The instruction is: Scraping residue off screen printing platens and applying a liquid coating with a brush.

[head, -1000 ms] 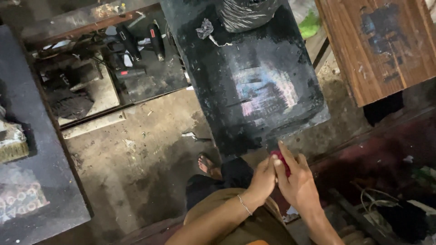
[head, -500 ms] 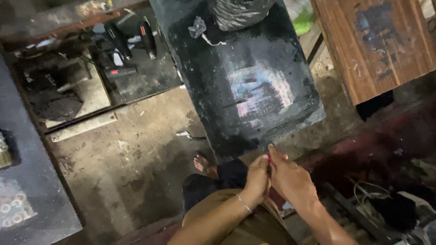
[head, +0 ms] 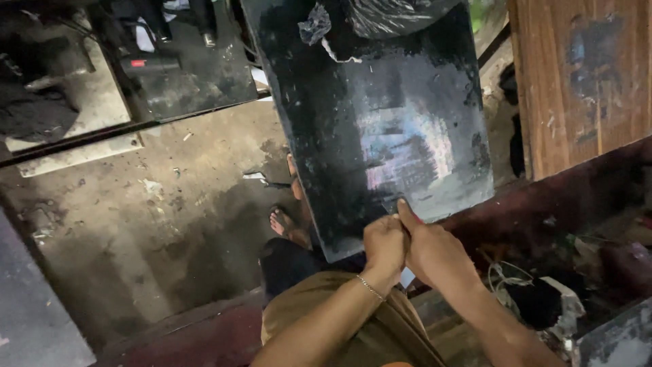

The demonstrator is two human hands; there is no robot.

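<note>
My left hand (head: pixel 384 246) and my right hand (head: pixel 438 258) are pressed together, fingers curled, at the near edge of a black, scuffed worktop (head: pixel 380 115). One finger of my right hand sticks up over that edge. A small red object seen between the fingers earlier is now hidden inside the clasped hands. A thin bracelet (head: pixel 371 289) circles my left wrist. My knees in brown trousers (head: pixel 319 306) and a bare foot in a sandal (head: pixel 284 224) show below the hands.
A dark plastic bag (head: pixel 387 13) and a crumpled scrap (head: pixel 316 24) lie at the worktop's far end. A wooden board (head: pixel 584 75) stands right. Tools lie on a low tray (head: pixel 176 75) at top left. Wires and clutter (head: pixel 543 292) fill the lower right. The concrete floor (head: pixel 156 224) is dirty.
The view has shifted closer to the worktop. My hands have closed tighter together, and the small red object between them is no longer visible.
</note>
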